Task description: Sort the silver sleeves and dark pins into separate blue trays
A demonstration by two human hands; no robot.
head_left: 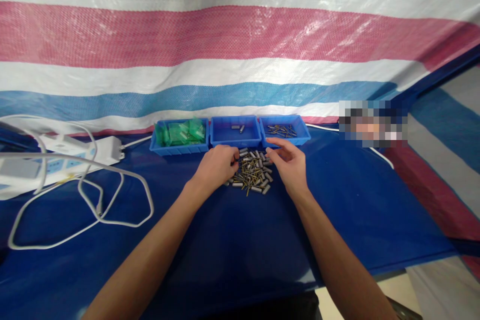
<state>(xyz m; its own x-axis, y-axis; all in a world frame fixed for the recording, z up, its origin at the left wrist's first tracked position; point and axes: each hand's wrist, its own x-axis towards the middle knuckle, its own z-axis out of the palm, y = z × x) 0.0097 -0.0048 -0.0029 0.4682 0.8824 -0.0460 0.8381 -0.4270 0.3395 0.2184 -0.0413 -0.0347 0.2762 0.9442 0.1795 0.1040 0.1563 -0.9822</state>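
Short grey metal cylinders (257,189) and thin brass-coloured pins (247,176) lie piled on blue-covered counter (247,240) between left hand (216,164), fingers curled, seemingly nearer, and right hand (292,166), loosely bent; long axes mixed. Cannot tell if hands grasp any. Blue plastic bins (236,140) behind.

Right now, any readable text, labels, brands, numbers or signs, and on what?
None readable.
Power strip: any marks too small and blurred to read.
Metal pieces: too small to tell.
Blue bins, green packets: no legible lettering.
Pixelated patch at right: unreadable.
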